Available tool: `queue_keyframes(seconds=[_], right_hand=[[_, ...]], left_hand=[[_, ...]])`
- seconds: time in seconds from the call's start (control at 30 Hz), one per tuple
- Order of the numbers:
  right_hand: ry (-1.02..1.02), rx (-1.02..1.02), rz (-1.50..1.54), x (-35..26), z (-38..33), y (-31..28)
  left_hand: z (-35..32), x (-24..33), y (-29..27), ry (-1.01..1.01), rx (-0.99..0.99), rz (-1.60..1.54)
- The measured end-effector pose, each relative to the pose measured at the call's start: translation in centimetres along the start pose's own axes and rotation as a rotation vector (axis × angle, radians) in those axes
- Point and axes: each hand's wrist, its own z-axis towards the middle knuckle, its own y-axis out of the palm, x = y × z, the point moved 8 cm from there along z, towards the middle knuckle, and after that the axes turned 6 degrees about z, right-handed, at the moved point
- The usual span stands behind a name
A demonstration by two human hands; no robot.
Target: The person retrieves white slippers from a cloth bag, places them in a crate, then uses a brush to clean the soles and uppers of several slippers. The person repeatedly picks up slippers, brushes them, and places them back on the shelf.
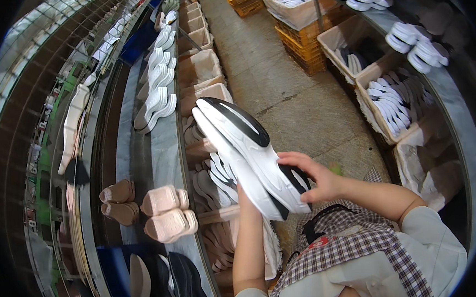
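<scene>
Both hands hold a pair of white shoe soles with black parts (246, 153) up in the middle of the view, above the floor between two surfaces. The right hand (312, 176) is closed around the near end, fingers on top. The left hand (245, 195) is mostly hidden behind the soles and supports them from below. Pink soles (168, 211) lie on the left surface (164, 159).

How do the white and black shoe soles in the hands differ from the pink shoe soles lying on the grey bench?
The white and black shoe soles are held up in both hands; the pink shoe soles lie untouched on the grey bench. The held pair looks longer and two-coloured; the pink pair is plain. Both are pairs lying side by side.
</scene>
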Motion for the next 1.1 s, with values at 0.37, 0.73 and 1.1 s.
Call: queue_keyframes(seconds=[0.37, 0.73, 1.1], right_hand=[[0.186, 0.219, 1.212, 8.4, 19.9, -21.8], [0.263, 0.182, 1.153, 17.4, 36.1, -31.1], [0.285, 0.106, 0.974, 23.1, 56.2, -36.3]], left_hand=[[21.9, 10.4, 6.8, 0.191, -0.362, -0.627], [40.7, 17.8, 4.4, 0.309, -0.224, -0.477], [59.9, 27.8, -1.3, 0.311, -0.340, -0.601]])
